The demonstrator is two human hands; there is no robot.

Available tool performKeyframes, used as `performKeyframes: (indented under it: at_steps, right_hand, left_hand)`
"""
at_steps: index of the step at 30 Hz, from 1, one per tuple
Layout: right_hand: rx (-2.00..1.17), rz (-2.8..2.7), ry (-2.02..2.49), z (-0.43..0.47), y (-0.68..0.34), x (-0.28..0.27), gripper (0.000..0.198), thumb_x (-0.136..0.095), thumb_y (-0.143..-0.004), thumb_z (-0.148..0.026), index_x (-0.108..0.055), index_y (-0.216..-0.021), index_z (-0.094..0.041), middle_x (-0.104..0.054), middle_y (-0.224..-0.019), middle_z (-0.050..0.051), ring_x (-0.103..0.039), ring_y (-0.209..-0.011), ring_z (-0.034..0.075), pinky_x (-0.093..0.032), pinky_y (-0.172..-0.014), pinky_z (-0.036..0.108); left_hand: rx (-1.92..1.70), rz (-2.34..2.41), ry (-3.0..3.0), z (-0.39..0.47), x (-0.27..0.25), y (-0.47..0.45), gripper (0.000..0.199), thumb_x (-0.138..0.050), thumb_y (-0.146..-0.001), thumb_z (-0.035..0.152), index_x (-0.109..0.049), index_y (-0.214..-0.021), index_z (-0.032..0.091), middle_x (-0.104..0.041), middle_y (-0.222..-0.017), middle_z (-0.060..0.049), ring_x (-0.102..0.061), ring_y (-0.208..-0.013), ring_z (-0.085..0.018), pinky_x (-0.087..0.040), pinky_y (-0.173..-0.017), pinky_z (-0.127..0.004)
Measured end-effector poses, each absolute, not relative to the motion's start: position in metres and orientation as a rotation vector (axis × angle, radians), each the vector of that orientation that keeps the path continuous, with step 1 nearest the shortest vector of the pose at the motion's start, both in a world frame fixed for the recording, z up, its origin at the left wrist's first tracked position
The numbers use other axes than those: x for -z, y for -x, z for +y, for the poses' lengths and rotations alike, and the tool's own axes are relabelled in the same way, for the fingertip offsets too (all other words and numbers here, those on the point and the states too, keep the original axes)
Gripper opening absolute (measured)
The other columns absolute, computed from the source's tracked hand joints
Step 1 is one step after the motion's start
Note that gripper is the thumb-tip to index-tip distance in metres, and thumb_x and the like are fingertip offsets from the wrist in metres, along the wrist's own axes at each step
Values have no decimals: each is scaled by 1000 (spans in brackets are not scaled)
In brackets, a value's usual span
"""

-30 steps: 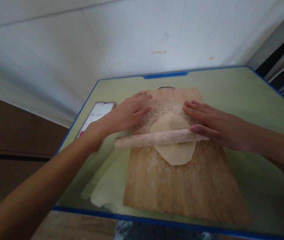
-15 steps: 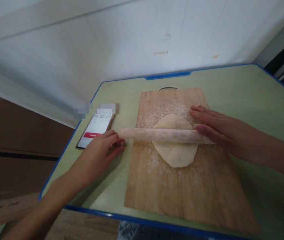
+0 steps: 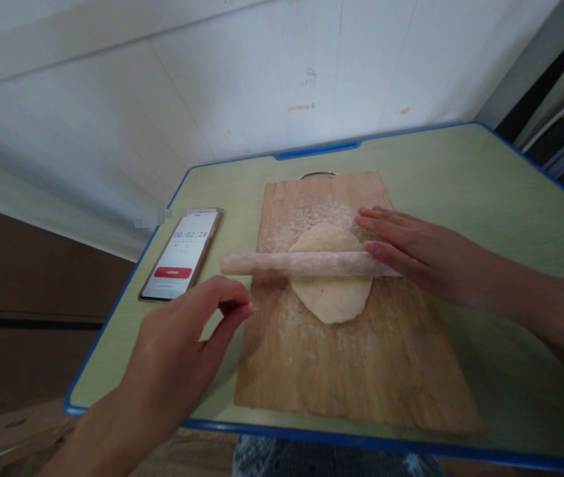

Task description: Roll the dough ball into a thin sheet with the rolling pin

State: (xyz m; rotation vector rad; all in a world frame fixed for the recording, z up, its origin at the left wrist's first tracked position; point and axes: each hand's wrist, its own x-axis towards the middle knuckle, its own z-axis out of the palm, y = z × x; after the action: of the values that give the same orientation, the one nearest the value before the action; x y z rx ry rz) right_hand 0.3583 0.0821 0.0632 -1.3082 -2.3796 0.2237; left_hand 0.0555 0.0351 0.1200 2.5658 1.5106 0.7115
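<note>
A floury rolling pin (image 3: 306, 264) lies across a flat, roundish sheet of dough (image 3: 334, 299) on a wooden board (image 3: 361, 377). My right hand (image 3: 406, 248) is on the pin's right end, its thumb along the pin and its fingers stretched out past the far side; the palm hides that end. Off the pin, my left hand (image 3: 197, 324) hovers by the board's left edge. Its thumb and forefinger are pinched together, and a tiny pale bit may show at the tips, too small to name. The pin's left end juts free over the table.
Left of the board lies a phone (image 3: 177, 255) with a running timer on its screen. The green table (image 3: 461, 172) has a blue rim and stands against a white wall (image 3: 242, 79). Loose flour (image 3: 322, 211) dusts the board. Dark shelving is at the far right.
My left hand has left the pin's left end, come nearer to me and closed into a pinch. My right hand stays on the pin. The view has shifted slightly; the timer moved on one second.
</note>
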Motion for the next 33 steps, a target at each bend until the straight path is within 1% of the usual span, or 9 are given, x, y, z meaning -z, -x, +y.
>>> performKeyframes:
  at_steps: [4,7,10,14,17,23,28,30,33]
  right_hand:
    - [-225,-2390,1289,81,-356,-72,61,-26,-98,-51,-54,-131,-8,-55,-138,16,-47,-130,28,-38,-109,48]
    - [-250,-2444,1271,80,-353,-80,61,-23,-98,-51,-59,-126,-10,-57,-136,17,-49,-129,28,-41,-106,49]
    - [-236,-2454,1244,81,-351,-79,55,-24,-98,-47,-62,-122,-15,-60,-133,14,-48,-130,27,-40,-107,51]
    - [-221,-2439,1241,84,-351,-75,58,-23,-98,-48,-60,-125,-12,-59,-134,15,-47,-131,27,-38,-108,52]
    - [-237,-2464,1235,84,-351,-76,60,-21,-98,-49,-59,-126,-12,-60,-133,15,-47,-131,27,-38,-108,51]
    - [-226,-2438,1201,82,-350,-77,57,-24,-99,-46,-59,-125,-10,-61,-132,14,-47,-131,26,-35,-111,49]
    - [-248,-2444,1245,81,-352,-76,53,-27,-99,-44,-57,-128,-13,-57,-137,13,-45,-133,26,-37,-109,52]
    - [-240,-2465,1238,81,-353,-77,54,-27,-99,-45,-56,-130,-11,-55,-138,15,-44,-134,26,-36,-110,52]
    - [-195,-2511,1200,81,-354,-79,58,-24,-99,-45,-55,-131,-8,-53,-139,17,-38,-137,28,-31,-112,54]
  left_hand:
    - [-803,1346,-2629,34,-126,-81,10,-53,-90,18,-57,-90,27,-71,-76,7,-67,-65,-11,-55,-61,-22]
    - [-790,1023,-2848,42,-123,-98,9,-52,-93,17,-58,-95,23,-72,-76,4,-66,-63,-12,-54,-58,-23]
    - [-782,704,-3052,53,-115,-111,19,-44,-95,12,-61,-90,20,-71,-71,1,-67,-64,-13,-53,-57,-24]
    - [-701,641,-3158,60,-106,-116,28,-36,-98,12,-63,-90,18,-72,-73,-2,-68,-67,-15,-55,-60,-26]
    - [-671,572,-3216,57,-107,-113,25,-36,-98,11,-60,-103,13,-74,-79,-4,-69,-77,-17,-56,-67,-28]
    - [-319,373,-3543,34,-105,-114,35,-31,-96,9,-54,-122,10,-76,-94,-8,-68,-99,-21,-53,-85,-31]
    - [-349,482,-3421,36,-110,-113,36,-34,-98,18,-49,-130,11,-76,-92,-6,-68,-95,-20,-53,-85,-32]
    - [-432,592,-3242,46,-123,-107,39,-31,-100,28,-45,-133,12,-74,-100,-7,-67,-98,-20,-52,-88,-34]
    - [-546,913,-3012,68,-141,-99,43,-28,-100,37,-41,-136,17,-67,-120,-8,-61,-112,-21,-47,-96,-35]
